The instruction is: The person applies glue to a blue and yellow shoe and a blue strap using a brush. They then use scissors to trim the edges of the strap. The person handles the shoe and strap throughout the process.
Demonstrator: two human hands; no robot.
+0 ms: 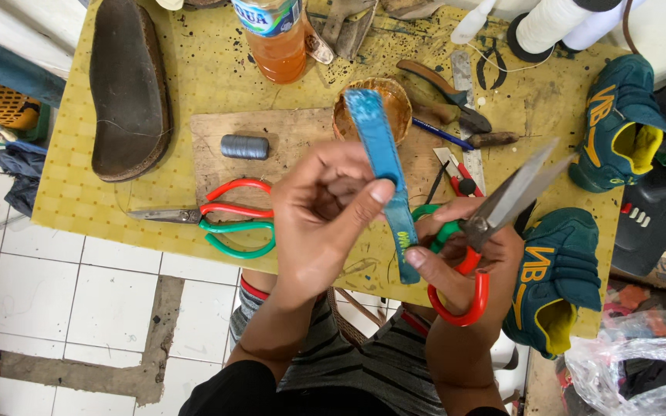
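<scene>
firmly, left grip pinches blue strap; right grip clasps scissors.

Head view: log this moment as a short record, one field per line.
Left hand: pinches a blue strap, held upright
Right hand: grips scissors with red and green handles, blades pointing up and right; its thumb touches the strap's lower end
On the table: second scissors, grey thread spool, shoe sole, orange drink bottle
At right: two teal shoes
</scene>
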